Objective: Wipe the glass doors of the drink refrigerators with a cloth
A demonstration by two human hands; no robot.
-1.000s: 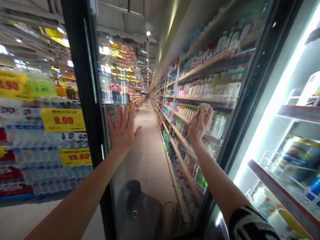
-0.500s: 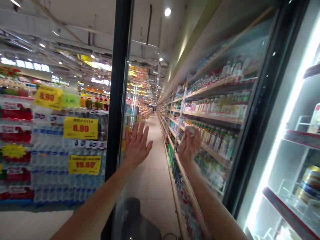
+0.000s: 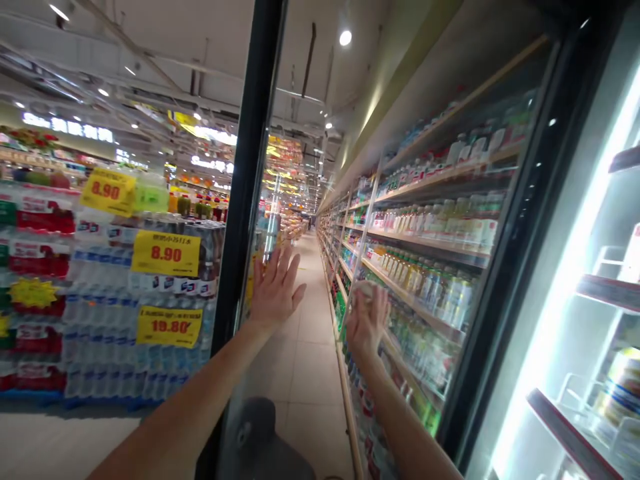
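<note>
clasping cloth (image 3: 367,288) in right hand (image 3: 364,330)

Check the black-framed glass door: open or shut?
Open: the black-framed glass door stands swung outward, leaving red-edged fridge shelves exposed beside it.

You are looking down a long shop aisle, its pale tiled floor (image 3: 315,360) narrowing into the distance. To your right, shelves (image 3: 430,245) with wooden edges are receding beneath a yellowish wall band (image 3: 376,100). Overhead, a round lamp (image 3: 345,38) is glowing against a pale ceiling (image 3: 215,27). A lit sign (image 3: 67,127) is shining far left, a white strip light (image 3: 567,273) at your right.
</note>
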